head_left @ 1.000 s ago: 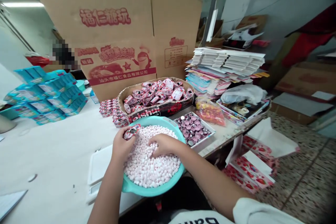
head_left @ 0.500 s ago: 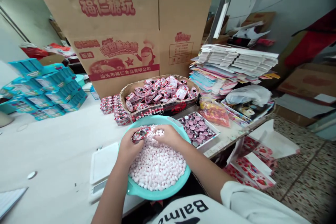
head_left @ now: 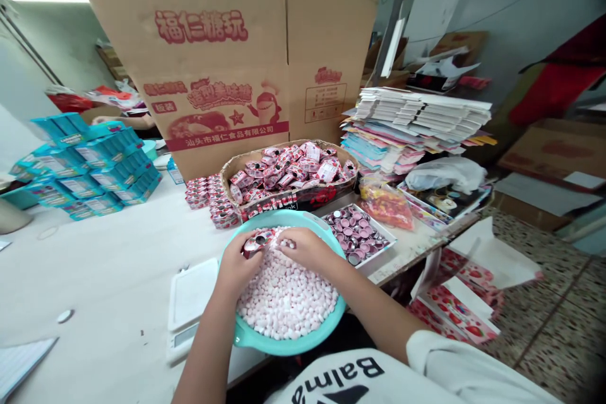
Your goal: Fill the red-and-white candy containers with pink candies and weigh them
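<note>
Teal basin [head_left: 265, 346] of pink candies [head_left: 288, 297] on the counter [head_left: 108, 278]
Left hand [head_left: 239, 265] grips a small container [head_left: 255, 242]; right hand [head_left: 307, 249] pinches candies beside it, cap tray [head_left: 360, 233] right of the basin.

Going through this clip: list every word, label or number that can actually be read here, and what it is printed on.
"福仁糖玩": big red print on the upright cardboard carton.
"汕头市福仁食品有限公司": red band low on the same carton.
"Balm": black letters on the person's white shirt, upside down, cut off by the frame.
Too small or blurred: the carton's side panel table, the blue boxes, the red packets, the container in the left hand.
</note>
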{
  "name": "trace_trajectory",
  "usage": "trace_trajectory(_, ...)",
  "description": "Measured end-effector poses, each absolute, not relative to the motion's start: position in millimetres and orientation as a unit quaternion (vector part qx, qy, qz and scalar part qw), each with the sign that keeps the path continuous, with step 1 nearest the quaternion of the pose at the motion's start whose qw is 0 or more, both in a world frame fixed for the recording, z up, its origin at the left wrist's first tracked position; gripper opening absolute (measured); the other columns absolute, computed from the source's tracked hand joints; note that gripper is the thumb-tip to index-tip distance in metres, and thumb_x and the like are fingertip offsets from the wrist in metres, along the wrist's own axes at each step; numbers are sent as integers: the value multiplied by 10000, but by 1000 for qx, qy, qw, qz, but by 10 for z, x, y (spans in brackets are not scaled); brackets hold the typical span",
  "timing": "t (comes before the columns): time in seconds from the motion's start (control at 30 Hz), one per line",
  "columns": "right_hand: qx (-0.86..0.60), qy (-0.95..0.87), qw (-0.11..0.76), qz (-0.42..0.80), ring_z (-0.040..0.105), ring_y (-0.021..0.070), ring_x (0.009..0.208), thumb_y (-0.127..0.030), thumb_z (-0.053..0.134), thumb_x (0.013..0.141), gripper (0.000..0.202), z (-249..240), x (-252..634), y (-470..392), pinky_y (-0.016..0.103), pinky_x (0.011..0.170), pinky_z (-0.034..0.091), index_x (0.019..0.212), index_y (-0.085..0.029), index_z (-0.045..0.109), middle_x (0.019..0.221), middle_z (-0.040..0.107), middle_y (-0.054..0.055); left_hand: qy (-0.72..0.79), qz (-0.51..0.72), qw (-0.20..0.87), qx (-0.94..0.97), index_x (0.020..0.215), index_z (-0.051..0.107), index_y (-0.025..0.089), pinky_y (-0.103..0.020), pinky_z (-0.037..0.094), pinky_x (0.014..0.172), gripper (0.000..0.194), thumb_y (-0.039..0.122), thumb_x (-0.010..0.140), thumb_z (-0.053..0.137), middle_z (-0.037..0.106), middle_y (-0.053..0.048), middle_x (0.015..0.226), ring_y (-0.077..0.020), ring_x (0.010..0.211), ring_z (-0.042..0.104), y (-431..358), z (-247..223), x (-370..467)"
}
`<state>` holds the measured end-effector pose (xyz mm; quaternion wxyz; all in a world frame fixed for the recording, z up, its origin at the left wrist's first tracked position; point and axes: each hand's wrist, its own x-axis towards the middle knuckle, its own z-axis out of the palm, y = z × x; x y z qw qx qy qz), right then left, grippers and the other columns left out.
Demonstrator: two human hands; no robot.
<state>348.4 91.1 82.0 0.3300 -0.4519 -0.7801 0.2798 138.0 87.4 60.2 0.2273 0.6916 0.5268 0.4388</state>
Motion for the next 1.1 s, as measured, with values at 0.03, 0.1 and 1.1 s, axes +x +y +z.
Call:
trace_trajectory(0.03,-451,-780,333,278,662,180,857,-127,657,811,125,855,3481,912,272,788,457,864,-197,748,905,758,30,528,437,228,691,1103,701,177,-418,522,949,420,298,703,665,730,-91,1088,-269,1013,676,875,598,1379)
trace_trajectory(0.1,-457,-776,336,276,642,162,780,-134,654,817,116,921,3464,930,254,714,442,855,-188,749,852,748,24,526,434,231,693,1105,704,182,-427,515,963,421,298,701,676,730,-91,1094,-271,1022,675,874,593,1383)
trace_trajectory(1.1,-425,-654,479,404,693,171,799,-188,622,797,176,839,2940,1150,290,757,564,956,-181,698,936,742,47,525,436,260,683,1063,715,163,-385,552,824,366,260,711,687,747,-85,994,-242,885,696,862,630,1413)
